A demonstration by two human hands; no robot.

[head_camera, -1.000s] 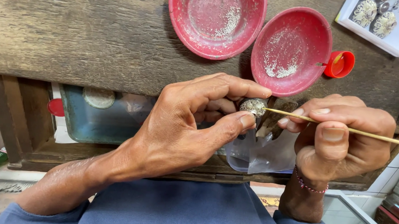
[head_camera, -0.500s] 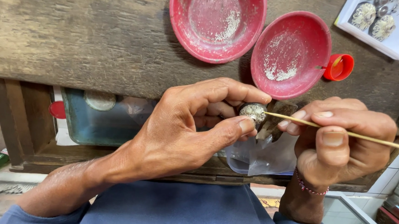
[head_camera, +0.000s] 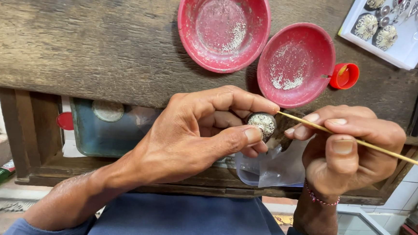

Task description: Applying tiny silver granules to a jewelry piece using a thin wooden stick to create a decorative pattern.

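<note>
Two hands meet: left hand (head_camera: pixel 193 136) pinches a round silver ornament (head_camera: pixel 263 123); right hand (head_camera: pixel 349 150) grips a thin stick (head_camera: pixel 362 143) touching it.

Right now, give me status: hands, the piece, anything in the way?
Left hand pinches small round silver ornament at its fingers. Right hand holds thin wooden stick, tip at ornament. Two red bowls behind, apart. Nothing blocking.
</note>
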